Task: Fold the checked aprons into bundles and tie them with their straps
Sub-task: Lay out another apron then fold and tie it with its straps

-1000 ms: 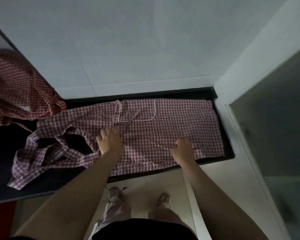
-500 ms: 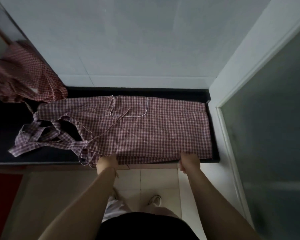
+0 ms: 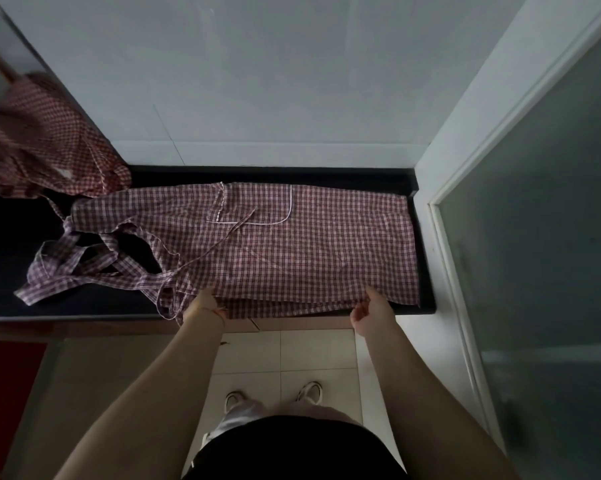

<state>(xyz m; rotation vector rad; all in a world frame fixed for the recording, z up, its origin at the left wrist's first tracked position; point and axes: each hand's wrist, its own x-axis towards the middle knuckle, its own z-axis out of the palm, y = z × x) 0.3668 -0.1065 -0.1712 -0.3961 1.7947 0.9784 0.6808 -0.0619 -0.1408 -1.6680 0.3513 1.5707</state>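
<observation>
Heap: a second apron (image 3: 49,147) lay crumpled at the far left of the counter (image 3: 11,237), against the wall. I judged it unfolded and untied, so it was all work left to do.

Straps: the straps (image 3: 74,265) of the apron in hand sprawled loose and looped over the dark counter, left of its body. One thin tie ran across the cloth toward the pocket (image 3: 257,206). Nothing was tied yet.

Apron: the apron (image 3: 309,247) lay spread flat along the counter, its long side running left to right, right end close to the corner by the glass door (image 3: 534,237). The near edge hung just over the counter's front lip. I saw what looked like one lengthwise fold already in it, though I couldn't be sure in that dim light.

Left hand: my left hand (image 3: 205,301) was at the near edge, fingers tucked under the cloth and gripping it.

Right hand: my right hand (image 3: 370,308) pinched the same edge further right, fingers curled on the hem, lifting it slightly.

Progress: early, by my reckoning. No bundle existed on the counter. This apron needed its near edge carried over, then rolling or folding short, then tying; the heap came after.
</observation>
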